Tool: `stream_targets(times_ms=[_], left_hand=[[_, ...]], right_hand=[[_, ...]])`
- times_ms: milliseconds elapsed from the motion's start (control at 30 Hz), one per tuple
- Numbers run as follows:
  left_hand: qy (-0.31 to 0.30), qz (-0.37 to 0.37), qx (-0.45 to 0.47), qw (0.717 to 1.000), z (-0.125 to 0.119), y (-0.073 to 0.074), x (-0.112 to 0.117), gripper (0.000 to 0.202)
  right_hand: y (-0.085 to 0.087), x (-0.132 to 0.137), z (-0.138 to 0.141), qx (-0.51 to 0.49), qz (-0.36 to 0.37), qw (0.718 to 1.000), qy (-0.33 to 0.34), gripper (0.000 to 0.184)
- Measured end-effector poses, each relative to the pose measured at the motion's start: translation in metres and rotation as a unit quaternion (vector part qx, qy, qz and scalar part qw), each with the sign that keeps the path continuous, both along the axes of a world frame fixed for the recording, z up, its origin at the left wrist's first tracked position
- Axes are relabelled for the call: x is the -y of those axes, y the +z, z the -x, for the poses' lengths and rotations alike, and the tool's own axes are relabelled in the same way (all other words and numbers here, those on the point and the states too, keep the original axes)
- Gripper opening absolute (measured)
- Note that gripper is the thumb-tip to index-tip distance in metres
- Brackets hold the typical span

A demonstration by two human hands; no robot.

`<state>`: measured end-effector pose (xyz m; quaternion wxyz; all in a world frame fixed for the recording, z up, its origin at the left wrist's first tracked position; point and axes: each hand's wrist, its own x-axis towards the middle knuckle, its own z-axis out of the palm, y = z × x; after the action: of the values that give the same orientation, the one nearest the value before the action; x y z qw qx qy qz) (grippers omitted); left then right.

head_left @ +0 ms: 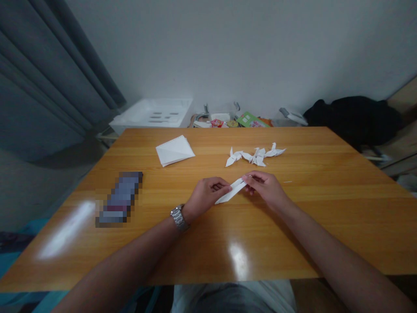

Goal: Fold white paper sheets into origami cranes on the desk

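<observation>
left hand (206, 194): curled low on the table, thumb and fingertips pinched on the near-left end of the folded paper, knuckles up, wrist resting on the wood.
right hand (266, 188): palm down, fingers bunched together and pressing on the far-right end of the same piece, thumb tucked beneath and out of sight.
folded paper (230, 191): white, narrow and long, lying at a slant between both hands, flat on the wood or just above it, too close to call; right at the middle of the table.
wristwatch (179, 217): metal band, on the left wrist.
table (293, 234): glossy orange-brown wood, bright glare patches along the near side.
paper cranes (256, 155): small white cluster, finished shapes touching one another, just beyond the right hand, apart from it.
paper stack (175, 150): white square sheets, far-left of the hands, well apart from the cranes.
blurred object (119, 199): dark, oblong, out to the left, details unreadable.
white tray (153, 112): behind the far left corner, off the table.
colourful packets (239, 121): bunched along the far edge, beside the tray.
black bag (355, 116): slumped past the far right corner.
grey curtain (48, 82): hanging along the left side.
</observation>
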<state>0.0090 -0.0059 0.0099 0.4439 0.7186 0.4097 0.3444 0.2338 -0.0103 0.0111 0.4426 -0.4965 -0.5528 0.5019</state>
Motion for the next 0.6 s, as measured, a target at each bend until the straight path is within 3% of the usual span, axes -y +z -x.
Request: stream_targets(times_ms=[167, 600], left_hand=[[0.018, 0.049, 0.052, 0.997, -0.005, -0.005, 0.002, 0.032], [-0.021, 0.075, 0.07, 0.994, -0.008, -0.01, 0.002, 0.028]], right_hand=[[-0.004, 0.003, 0.009, -0.06, 0.031, 0.996, 0.055, 0.035], [-0.006, 0.002, 0.008, 0.029, 0.001, 0.996, 0.081, 0.037]])
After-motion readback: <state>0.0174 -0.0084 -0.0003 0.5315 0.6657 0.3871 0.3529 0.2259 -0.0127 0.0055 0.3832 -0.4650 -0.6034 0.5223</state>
